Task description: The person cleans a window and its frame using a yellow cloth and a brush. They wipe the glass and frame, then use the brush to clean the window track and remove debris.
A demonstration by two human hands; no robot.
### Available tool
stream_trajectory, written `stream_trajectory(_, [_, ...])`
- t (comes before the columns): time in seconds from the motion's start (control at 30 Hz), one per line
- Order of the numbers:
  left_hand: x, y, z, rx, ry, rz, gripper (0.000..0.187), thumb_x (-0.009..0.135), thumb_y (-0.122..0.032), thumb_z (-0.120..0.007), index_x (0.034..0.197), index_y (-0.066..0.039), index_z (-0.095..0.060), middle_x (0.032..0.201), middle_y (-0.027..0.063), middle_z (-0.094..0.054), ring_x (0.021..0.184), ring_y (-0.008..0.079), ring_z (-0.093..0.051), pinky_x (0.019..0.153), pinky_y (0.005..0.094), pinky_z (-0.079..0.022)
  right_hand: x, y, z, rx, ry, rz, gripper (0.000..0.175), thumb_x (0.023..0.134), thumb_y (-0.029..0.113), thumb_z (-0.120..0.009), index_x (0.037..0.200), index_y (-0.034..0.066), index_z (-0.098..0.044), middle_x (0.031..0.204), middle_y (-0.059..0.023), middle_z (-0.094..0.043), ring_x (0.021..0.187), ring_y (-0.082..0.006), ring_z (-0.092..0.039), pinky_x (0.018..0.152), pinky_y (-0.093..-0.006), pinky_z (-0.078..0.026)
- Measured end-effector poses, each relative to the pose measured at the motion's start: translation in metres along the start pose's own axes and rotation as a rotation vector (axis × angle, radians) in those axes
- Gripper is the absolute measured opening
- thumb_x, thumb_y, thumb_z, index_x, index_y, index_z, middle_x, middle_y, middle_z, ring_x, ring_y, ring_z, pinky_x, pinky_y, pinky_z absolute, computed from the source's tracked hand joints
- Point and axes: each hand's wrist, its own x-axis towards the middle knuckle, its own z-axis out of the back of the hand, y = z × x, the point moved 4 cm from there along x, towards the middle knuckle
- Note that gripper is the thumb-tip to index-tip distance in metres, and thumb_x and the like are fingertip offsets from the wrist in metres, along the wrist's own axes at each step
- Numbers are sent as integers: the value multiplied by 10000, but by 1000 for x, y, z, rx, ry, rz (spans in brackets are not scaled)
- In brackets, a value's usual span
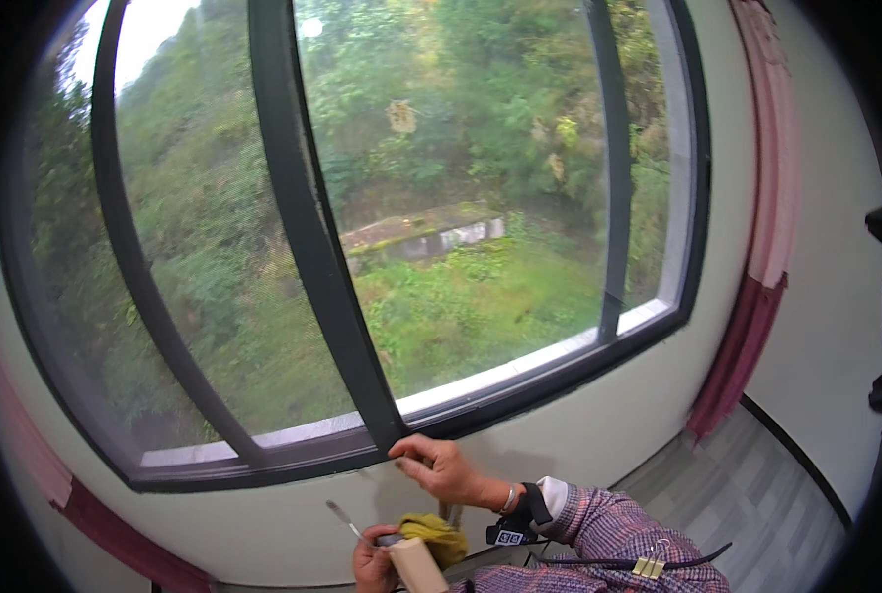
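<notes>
My right hand [435, 468] is raised to the lower end of the dark window frame's upright [322, 222], fingers curled against or just in front of it. Whether something small sits between those fingertips cannot be made out. Lower down, my left hand [373, 563] grips a slim tool [346, 520] with a greyish flattened tip pointing up and left. A mustard-yellow cloth [435, 535] is bunched beside that hand. In front of the cloth is a beige rectangular block [416, 567]; how it is held is hidden.
Sliding window panes [471, 311] fill most of the view, with greenery outside. A pink and maroon curtain [763, 259] hangs at right, another [115, 534] at lower left. Pale wall [278, 526] runs below the sill. Grey plank-patterned flooring [752, 474] shows at lower right.
</notes>
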Motion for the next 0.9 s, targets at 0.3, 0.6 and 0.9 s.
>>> stream_trajectory(0.3, [19, 31, -42, -108, 196, 104, 371, 974, -306, -621, 1188, -15, -539, 1005, 94, -654, 879, 179, -669, 791, 307, -558, -27, -58, -11, 639, -22, -438, 214, 999, 183, -586, 1131, 15, -594, 675, 8, -531, 530, -77, -524, 482, -221, -416])
stream_trajectory(0.6, [34, 48, -61, -129, -57, -67, 308, 988, -273, -602, 1197, -56, -535, 1079, 106, -652, 939, 218, -663, 817, 339, -566, -90, -28, 44, 147, 2, 46, 544, 959, 190, -603, 1444, 58, -395, 1242, -59, -565, 1151, -183, -550, 1011, -327, -445])
stream_trajectory(0.9, [40, 94, -66, -246, 14, 37, 317, 957, -232, -636, 1225, -105, -523, 1113, 155, -659, 1016, 276, -661, 880, 423, -564, -90, -58, 103, 563, -307, -443, 271, 943, -34, -568, 1203, 44, -581, 1111, -30, -630, 1027, -118, -601, 902, -275, -529])
